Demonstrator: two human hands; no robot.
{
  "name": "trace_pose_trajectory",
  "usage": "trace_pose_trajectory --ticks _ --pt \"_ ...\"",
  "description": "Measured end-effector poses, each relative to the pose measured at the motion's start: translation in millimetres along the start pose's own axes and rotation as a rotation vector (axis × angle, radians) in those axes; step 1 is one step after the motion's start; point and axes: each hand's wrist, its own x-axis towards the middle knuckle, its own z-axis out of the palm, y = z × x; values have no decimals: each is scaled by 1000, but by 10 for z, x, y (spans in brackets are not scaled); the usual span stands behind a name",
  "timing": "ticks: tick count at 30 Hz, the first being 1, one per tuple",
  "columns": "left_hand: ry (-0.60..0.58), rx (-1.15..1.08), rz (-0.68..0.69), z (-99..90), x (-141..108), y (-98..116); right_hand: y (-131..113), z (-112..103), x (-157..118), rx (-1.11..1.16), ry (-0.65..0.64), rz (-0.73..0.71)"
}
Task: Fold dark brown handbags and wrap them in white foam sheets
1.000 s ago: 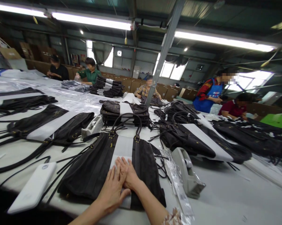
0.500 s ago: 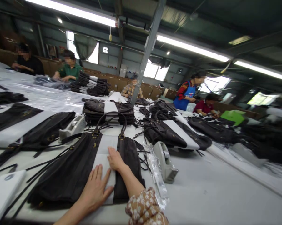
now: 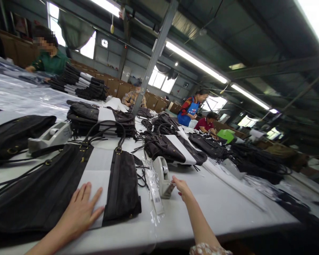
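A dark handbag (image 3: 125,187) lies flat on the table, its two handles pointing away from me, with a white paper band (image 3: 97,164) down its middle. My left hand (image 3: 81,209) rests on the lower part of the band, fingers spread, holding nothing. To the right of the bag, my right hand (image 3: 181,187) is at the near end of a grey tape dispenser (image 3: 163,177), thumb and fingertips close together at its cutting edge. Whatever lies between those fingertips is too small to make out. Clear plastic packets (image 3: 155,194) lie between the bag and the dispenser.
A second tape dispenser (image 3: 52,136) stands at the left beside another dark bag (image 3: 24,132). Behind are a stack of banded bags (image 3: 103,118) and more bags (image 3: 172,147) to its right. A metal post (image 3: 154,53) rises mid-table. Several people work farther back.
My right hand has left the paper band and moved right to the tape dispenser. My left hand stays on the band. The view has turned to the right.
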Motion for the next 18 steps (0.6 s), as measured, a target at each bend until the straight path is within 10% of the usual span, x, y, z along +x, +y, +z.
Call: trace_pose_trajectory --ticks 9,18 --pt "14 1 6 -2 18 -8 87 48 286 92 -42 98" --pt "28 10 4 15 4 -10 352 -113 -35 245 60 18"
